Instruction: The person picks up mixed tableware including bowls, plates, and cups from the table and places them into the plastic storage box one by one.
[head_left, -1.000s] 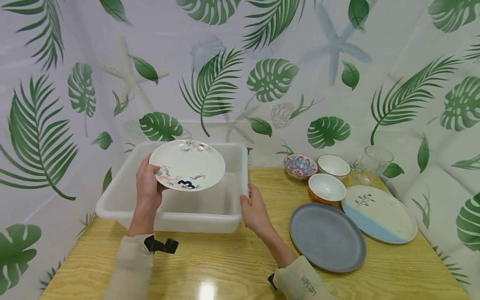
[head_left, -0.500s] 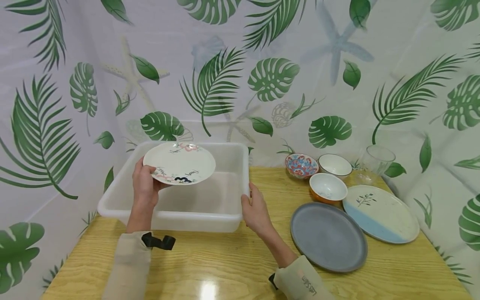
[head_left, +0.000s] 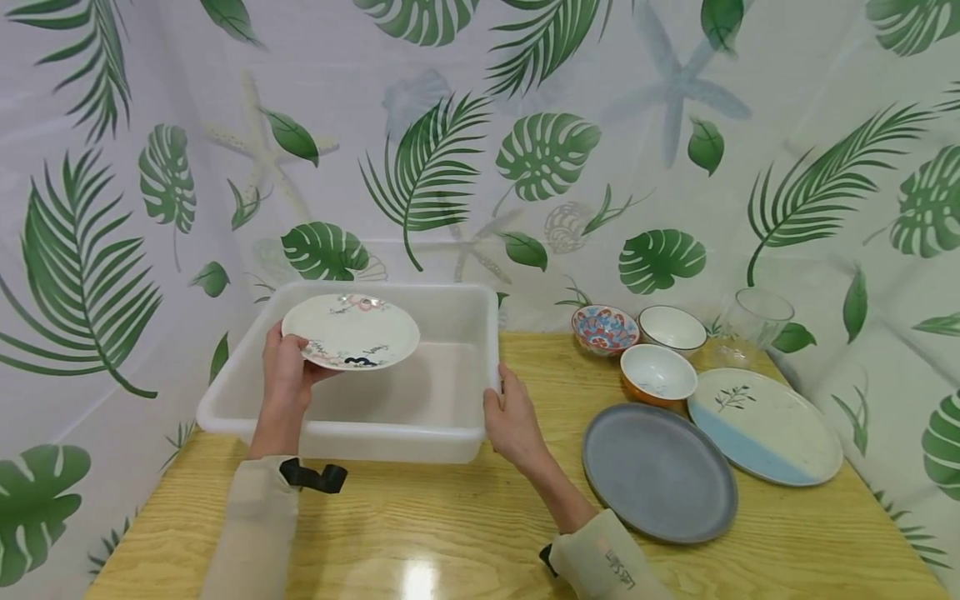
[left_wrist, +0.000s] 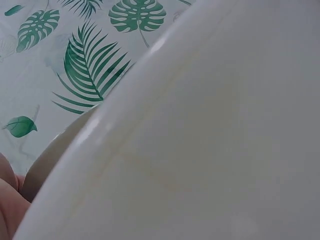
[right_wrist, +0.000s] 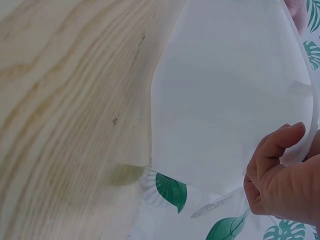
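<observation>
My left hand [head_left: 285, 367] grips the left edge of a white oval-looking plate [head_left: 348, 329], its thumb on top and its fingers under the edge. Pink and dark-blue flowers decorate the plate, which hangs over the left part of a white plastic basin [head_left: 442, 433]. My right hand [head_left: 513, 417] holds the basin's right rim. In the right wrist view its curled fingers [right_wrist: 277, 142] are at the basin's rim, beside the smooth outer wall [right_wrist: 225, 90]. The basin's wall [left_wrist: 210, 130] fills most of the left wrist view, leaving only a bit of the left hand [left_wrist: 10, 207] showing.
To the right lie a round grey plate [head_left: 660, 475] and a cream-and-blue plate [head_left: 787, 425]. Behind them stand a patterned bowl [head_left: 604, 330], a white bowl [head_left: 671, 327], an orange-sided bowl [head_left: 658, 373] and a clear glass [head_left: 757, 321]. A leaf-print curtain [head_left: 465, 167] surrounds the wooden table [head_left: 450, 533].
My left hand has carried the plate a little to the left over the basin, and the plate looks flatter in view. The right hand stays on the basin's rim.
</observation>
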